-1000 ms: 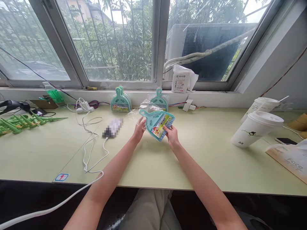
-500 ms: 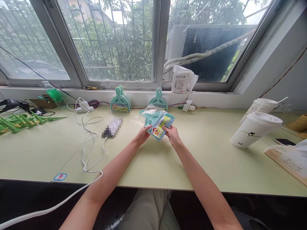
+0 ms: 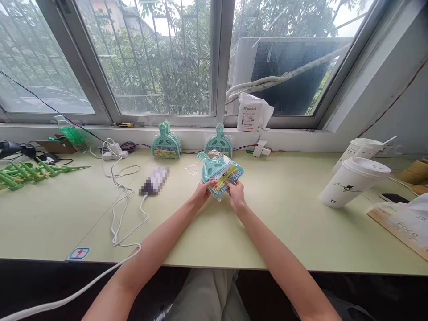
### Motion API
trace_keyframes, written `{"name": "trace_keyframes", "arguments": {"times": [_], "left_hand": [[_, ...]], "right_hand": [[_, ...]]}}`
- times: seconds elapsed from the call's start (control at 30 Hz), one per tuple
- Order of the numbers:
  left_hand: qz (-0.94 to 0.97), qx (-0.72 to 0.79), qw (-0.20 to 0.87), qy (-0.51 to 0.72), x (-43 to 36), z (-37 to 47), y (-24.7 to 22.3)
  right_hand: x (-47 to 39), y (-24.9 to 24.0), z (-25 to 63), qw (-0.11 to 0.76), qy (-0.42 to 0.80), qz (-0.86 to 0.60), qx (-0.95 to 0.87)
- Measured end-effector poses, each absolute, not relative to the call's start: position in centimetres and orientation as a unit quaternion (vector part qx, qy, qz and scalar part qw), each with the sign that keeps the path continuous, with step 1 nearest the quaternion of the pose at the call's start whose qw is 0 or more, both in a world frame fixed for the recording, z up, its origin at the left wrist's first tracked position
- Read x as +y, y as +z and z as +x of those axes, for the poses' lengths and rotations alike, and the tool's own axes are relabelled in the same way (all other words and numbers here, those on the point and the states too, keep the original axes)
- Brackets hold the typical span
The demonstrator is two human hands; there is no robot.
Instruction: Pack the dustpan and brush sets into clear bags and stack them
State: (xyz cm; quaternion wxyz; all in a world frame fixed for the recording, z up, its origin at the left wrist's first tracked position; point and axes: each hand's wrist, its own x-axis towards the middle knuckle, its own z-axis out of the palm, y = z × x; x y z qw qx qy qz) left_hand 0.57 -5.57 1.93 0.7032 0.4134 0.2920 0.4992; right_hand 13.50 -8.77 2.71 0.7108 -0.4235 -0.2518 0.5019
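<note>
Your left hand (image 3: pixel 201 192), lower than a second ago, and right hand (image 3: pixel 236 195) pinch tilted, film-wrapped teal plastic dustpan-and-brush set (image 3: pixel 224 174) above pale green tabletop (image 3: pixel 284 214); similar left group (image 3: pixel 166 145) and right group (image 3: pixel 219 141) already upright by white wall (image 3: pixel 194 137).

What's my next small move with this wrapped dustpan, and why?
I'd probably steady the wrapped dustpan with the right hand and fold the loose clear film in with the left hand: the film sticks out beside the handle, and both hands grip the pack's lower part.
</note>
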Motion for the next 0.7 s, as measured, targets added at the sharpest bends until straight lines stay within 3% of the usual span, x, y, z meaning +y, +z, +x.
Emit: {"name": "trace_keyframes", "arguments": {"times": [0.3,0.7], "left_hand": [[0.451,0.350,0.657,0.492,-6.2,1.2,2.2],[0.505,0.294,0.683,0.439,-5.5,0.0,2.3]], "right_hand": [[-8.1,3.0,14.2,0.718,0.505,-0.423,-0.226],[-7.6,2.9,15.6,0.712,0.476,-0.482,-0.184]]}}
